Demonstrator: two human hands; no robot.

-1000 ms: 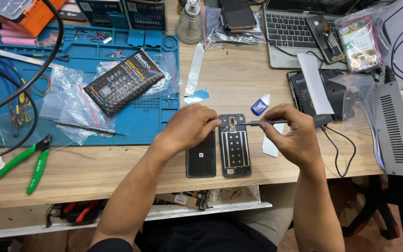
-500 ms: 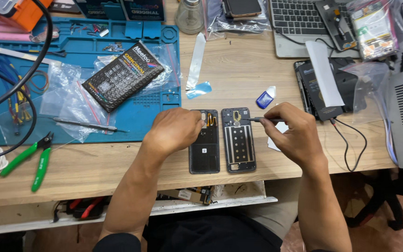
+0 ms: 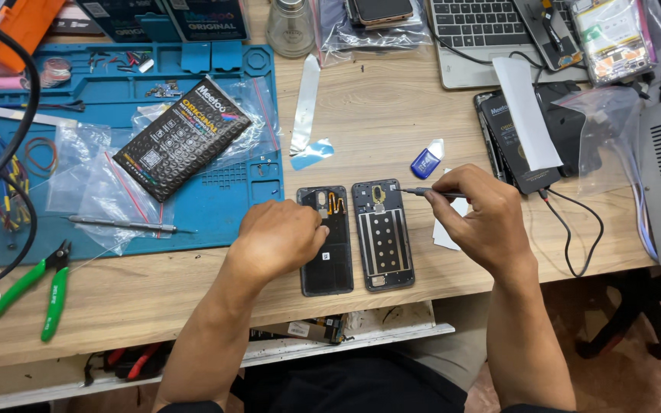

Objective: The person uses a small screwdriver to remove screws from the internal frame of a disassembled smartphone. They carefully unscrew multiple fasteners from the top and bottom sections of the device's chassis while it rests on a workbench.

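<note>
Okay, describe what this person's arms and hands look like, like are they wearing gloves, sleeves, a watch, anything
Both arms are bare from the bottom edge of the picture to the fingertips: no sleeves show. The left hand and the right hand wear no gloves. No watch, wristband or strap shows on either wrist, and no ring can be seen on the fingers that show. No cables or markings run along the arms.

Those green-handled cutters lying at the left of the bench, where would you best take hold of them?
Grip the green-handled cutters by the two green handles, coming from above at the near edge of the wooden bench. They lie flat, handles splayed toward the near edge and the dark jaws pointing away toward the blue mat, so the handles are the long, bare part.
</note>
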